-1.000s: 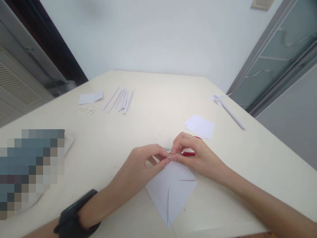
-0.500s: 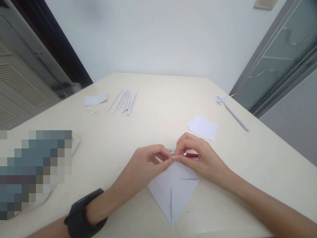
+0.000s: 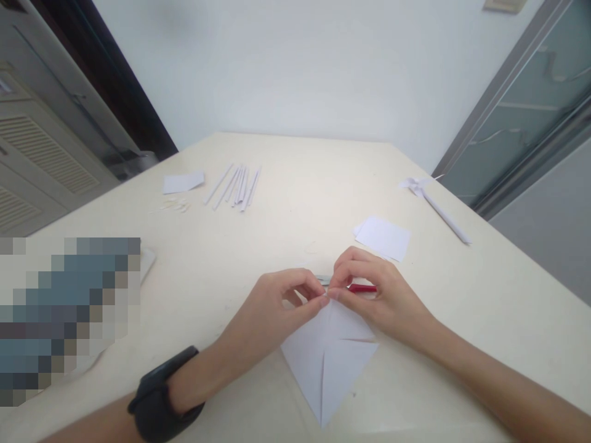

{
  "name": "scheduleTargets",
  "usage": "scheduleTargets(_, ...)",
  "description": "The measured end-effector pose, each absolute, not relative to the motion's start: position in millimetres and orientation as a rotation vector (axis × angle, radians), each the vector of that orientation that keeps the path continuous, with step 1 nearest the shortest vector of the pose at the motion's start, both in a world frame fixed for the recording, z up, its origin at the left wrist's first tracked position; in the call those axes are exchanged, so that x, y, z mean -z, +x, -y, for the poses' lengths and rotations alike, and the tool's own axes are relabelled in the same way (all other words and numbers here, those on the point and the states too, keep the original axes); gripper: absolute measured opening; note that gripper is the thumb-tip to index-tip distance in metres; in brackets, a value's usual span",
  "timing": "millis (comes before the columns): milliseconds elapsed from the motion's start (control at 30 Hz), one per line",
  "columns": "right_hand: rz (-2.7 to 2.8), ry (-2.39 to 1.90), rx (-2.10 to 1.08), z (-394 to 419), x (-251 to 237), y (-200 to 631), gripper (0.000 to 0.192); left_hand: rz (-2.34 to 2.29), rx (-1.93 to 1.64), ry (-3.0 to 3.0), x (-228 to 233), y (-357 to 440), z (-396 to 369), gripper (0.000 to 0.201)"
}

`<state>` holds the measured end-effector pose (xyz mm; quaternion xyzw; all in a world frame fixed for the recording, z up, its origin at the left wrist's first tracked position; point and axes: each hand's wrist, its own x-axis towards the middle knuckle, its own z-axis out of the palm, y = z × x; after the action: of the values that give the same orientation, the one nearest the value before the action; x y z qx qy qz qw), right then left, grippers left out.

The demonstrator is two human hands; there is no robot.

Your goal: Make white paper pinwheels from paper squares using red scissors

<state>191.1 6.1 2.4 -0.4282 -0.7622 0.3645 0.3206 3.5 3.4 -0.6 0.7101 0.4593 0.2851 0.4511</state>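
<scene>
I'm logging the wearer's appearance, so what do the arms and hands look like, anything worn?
Both forearms are bare, with no sleeves in view. The left wrist carries a black watch or band with a wide strap. The left hand and right hand show no gloves; no rings are visible.

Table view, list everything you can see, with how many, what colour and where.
folded paper: one, white, near table edge, far corner pinched by both hands
scissors: one, red handle, mostly hidden behind the right hand
paper squares: small stack, white, beyond the right hand
paper pinwheel: one, white, far right, lying flat
rolled paper sticks: several, white, far left of centre
paper piece: one, white, left of the sticks
scraps: a few, white, below that piece
table: one, cream
left hand: black wristband, fingertips on the paper's corner
right hand: fingertips on the same corner
</scene>
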Motion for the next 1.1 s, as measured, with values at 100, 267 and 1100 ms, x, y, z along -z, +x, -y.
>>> scheduleTargets(100,2.004,-1.132,-0.998,-7.0,-3.6,192.2,0.011,-1.134,-0.7,1.732,0.3,3.2,-3.7,0.015)
scheduleTargets(267,2.022,-1.134,-0.977,-6.5,-1.9,191.7,0.008,-1.12,-0.676,1.715,2.3,3.9,-4.2,0.017)
scheduleTargets(1100,2.049,-1.163,-0.91,-5.2,-3.3,192.1,0.008,-1.102,-0.73,1.701,-0.3,3.7,-4.8,0.014)
